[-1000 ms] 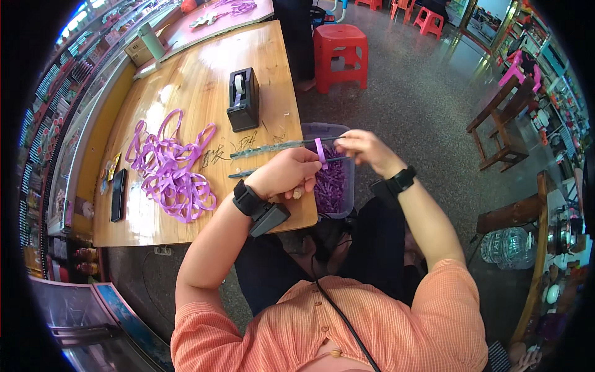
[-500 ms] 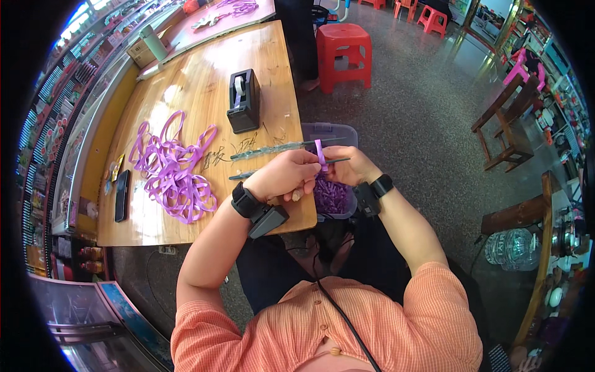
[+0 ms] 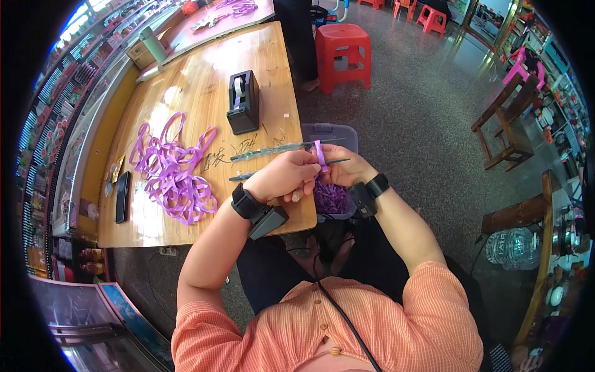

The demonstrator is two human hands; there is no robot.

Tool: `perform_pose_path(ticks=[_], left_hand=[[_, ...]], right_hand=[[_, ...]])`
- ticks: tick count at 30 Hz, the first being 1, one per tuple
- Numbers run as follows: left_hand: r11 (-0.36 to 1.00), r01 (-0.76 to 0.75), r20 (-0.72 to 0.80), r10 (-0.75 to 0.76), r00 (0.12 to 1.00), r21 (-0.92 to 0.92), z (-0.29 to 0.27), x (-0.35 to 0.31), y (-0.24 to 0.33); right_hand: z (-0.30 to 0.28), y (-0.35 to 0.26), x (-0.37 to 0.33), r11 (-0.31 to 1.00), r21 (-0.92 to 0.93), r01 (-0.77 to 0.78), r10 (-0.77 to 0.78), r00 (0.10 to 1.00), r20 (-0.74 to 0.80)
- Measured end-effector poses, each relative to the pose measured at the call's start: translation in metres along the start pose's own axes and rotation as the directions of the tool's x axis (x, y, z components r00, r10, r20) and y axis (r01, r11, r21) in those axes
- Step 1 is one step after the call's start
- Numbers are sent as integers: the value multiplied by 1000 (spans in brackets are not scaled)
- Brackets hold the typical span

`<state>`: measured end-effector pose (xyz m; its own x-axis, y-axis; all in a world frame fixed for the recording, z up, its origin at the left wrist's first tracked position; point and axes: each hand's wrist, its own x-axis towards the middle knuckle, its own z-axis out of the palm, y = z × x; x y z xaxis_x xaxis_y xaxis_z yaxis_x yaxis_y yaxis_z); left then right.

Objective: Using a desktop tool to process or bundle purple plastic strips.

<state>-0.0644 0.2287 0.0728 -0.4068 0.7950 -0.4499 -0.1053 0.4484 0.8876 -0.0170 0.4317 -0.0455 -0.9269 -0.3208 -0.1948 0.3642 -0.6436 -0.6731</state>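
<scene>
Here we see the left hand [image 3: 286,173] pinching a purple ribbon strip [image 3: 320,152] across a dark stick [image 3: 339,161], above the plastic tub [image 3: 342,131]; the right hand's [image 3: 349,168] grip (fingertips hidden) we cannot tell. Purple pieces [image 3: 332,199] below are partly covered.

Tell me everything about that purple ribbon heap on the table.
The ribbon heap is a loose tangle of flat, narrow purple bands, slightly shiny, seemingly fabric. Loops overlap; some arch away on the far side. It lies on the table, left of the tape dispenser. Neither left hand nor right hand touches it.
</scene>
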Motion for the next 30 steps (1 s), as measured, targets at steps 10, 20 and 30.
perform_pose_path(ticks=[10,20,30], left_hand=[[999,-8,-54,10,999,44,1,-4,3],[951,1,-410,133,902,311,-2,-2,25],[917,-39,-450,231,862,397,4,25,18]], right_hand=[[15,-26,-15,999,25,-34,35,999,-36],[13,-29,-14,997,-59,-53,47,994,-96],[12,-29,-21,992,-116,-53,34,986,-162]])
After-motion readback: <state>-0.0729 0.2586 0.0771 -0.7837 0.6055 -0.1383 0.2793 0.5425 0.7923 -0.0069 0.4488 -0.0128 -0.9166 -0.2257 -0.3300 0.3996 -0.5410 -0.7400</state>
